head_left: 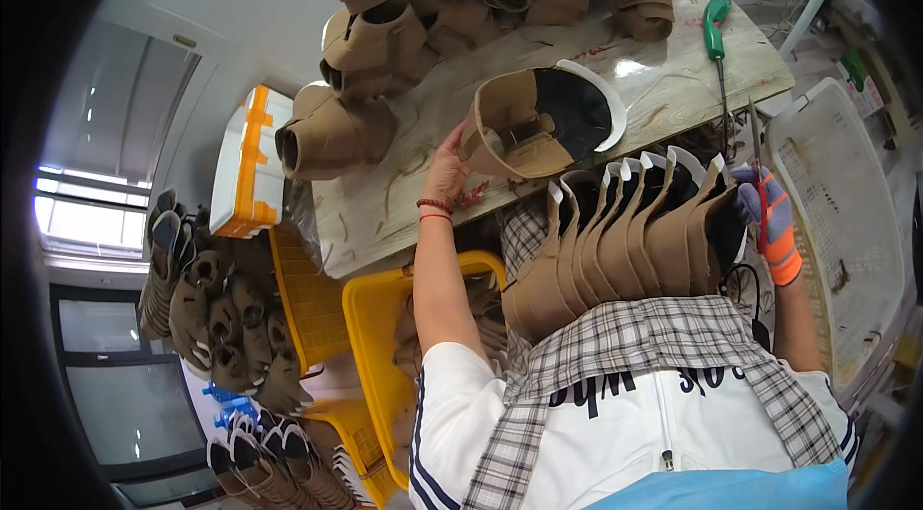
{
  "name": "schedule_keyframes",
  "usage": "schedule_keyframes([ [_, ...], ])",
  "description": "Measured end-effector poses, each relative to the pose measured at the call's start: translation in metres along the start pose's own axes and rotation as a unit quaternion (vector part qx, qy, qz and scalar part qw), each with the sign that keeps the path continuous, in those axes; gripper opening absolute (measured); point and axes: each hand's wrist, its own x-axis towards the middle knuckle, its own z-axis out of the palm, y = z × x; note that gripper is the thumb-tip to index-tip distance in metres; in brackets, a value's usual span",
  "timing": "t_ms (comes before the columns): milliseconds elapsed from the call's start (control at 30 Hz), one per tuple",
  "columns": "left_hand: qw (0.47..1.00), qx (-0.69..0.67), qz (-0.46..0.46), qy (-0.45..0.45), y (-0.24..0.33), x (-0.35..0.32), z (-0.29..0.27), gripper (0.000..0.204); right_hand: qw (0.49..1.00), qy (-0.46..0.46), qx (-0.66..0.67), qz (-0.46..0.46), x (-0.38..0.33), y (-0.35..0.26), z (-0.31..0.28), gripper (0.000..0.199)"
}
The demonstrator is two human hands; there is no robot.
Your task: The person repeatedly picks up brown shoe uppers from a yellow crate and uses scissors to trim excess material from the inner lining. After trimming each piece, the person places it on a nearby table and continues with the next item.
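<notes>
On the table edge ahead stands a tan boot upper (502, 116) with a black lining and a white curved rim, its opening facing me. My left hand (448, 167), bare with red bracelets at the wrist, grips its left side; the fingertips are partly hidden behind it. My right hand (772, 222), in a grey and orange glove, is closed around red-handled scissors (762, 198), blades pointing up. Between my arms, a row of nested boot uppers (615, 255) with white-edged tops rests on my lap, its right end beside the gloved hand.
More tan uppers (385, 39) are heaped along the far side of the table (385, 212). A green-handled tool (714, 27) with a thin shaft lies at its right. A yellow basket (358, 318) stands left of my lap, a white crate (846, 222) right. An orange-and-white box (252, 164) is farther left.
</notes>
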Motion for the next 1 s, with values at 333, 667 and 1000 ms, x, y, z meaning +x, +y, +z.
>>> schedule_keyframes([
  [333, 0.993, 0.090, 0.052, -0.056, -0.025, 0.029, 0.064, 0.036, 0.994, -0.008, -0.105, -0.010, 0.006, -0.011, 0.004, 0.019],
  [667, 0.957, 0.041, 0.257, 0.128, 0.001, -0.047, 0.056, 0.043, 0.939, 0.008, -0.313, -0.143, 0.066, -0.040, -0.024, 0.043],
  [1000, 0.920, -0.348, 0.128, 0.125, 0.003, -0.179, 0.140, 0.045, 0.709, -0.220, -0.415, -0.526, 0.105, -0.131, 0.116, 0.037],
])
